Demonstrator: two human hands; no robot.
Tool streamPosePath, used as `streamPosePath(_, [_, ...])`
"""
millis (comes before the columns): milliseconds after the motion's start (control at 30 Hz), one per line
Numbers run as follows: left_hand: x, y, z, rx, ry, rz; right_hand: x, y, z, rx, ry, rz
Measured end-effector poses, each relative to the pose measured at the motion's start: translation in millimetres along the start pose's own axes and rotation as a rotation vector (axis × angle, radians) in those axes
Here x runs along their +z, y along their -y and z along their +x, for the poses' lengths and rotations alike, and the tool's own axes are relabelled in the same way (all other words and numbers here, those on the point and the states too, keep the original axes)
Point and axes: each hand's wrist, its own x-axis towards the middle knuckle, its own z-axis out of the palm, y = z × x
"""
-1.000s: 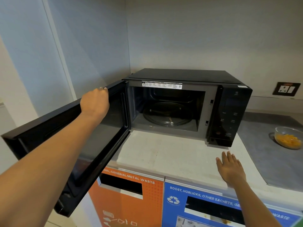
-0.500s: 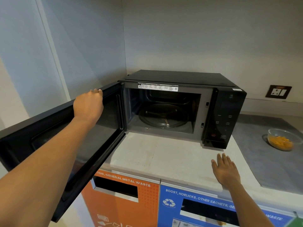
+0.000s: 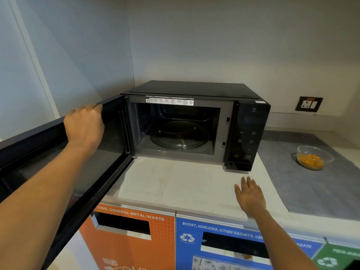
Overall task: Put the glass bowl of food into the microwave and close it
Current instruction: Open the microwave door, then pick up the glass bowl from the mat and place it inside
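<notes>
While the black microwave (image 3: 196, 121) stood with its door (image 3: 58, 158) swung wide at the left of the frame, the glass bowl (image 3: 313, 157) sat at the right edge on a grey mat (image 3: 315, 190), clear-walled and holding orange-yellow food. The left hand (image 3: 84, 125) curled over the door's top edge; the right hand (image 3: 251, 195) lay flat, fingers spread, on the white counter (image 3: 175, 184).

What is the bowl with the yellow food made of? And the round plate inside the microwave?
The bowl looks like clear glass: you can see the yellow food through its side, and the rim shines. The round plate in the microwave also seems to be glass, see-through with the turning ring showing underneath, though it could be clear plastic.
</notes>
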Motion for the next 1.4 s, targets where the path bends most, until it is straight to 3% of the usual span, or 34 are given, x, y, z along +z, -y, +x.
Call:
streamPosePath(133, [7.0,-20.9,-7.5,0.007,-0.087,-0.07,-6.7,-0.5,-1.4,0.029,-0.093,0.226])
streamPosePath(233, [9.9,-49.3,-13.3,-0.001,-0.092,-0.169,-18.1,-7.4,-5.8,0.114,-0.156,0.67])
streamPosePath(300, [10.0,-82.2,-18.7,0.004,-0.07,-0.27,-31.5,-19.1,-5.5,0.128,-0.275,0.826])
streamPosePath(433, [6.0,-162.1,-38.3,-0.033,0.052,-0.567,-62.7,-47.5,5.6,0.166,-0.482,0.834])
streamPosePath(667, [11.9,-306.0,-78.9,0.036,0.376,-1.024,-106.6,-130.6,44.1,0.147,-0.632,0.812])
streamPosePath(1000, [55.9,-500.8,-77.8,0.296,0.715,-1.243,-127.5,-220.6,116.0,0.313,-0.549,0.847])
streamPosePath(1200, [109.8,-594.3,-62.0,0.109,0.968,-1.38,-102.7,-234.3,138.5,0.145,-0.43,1.377])
streamPosePath(1400, [139.3,-645.1,-61.4,0.008,1.108,-1.405,-101.4,-243.8,154.6,0.187,-0.351,1.518])
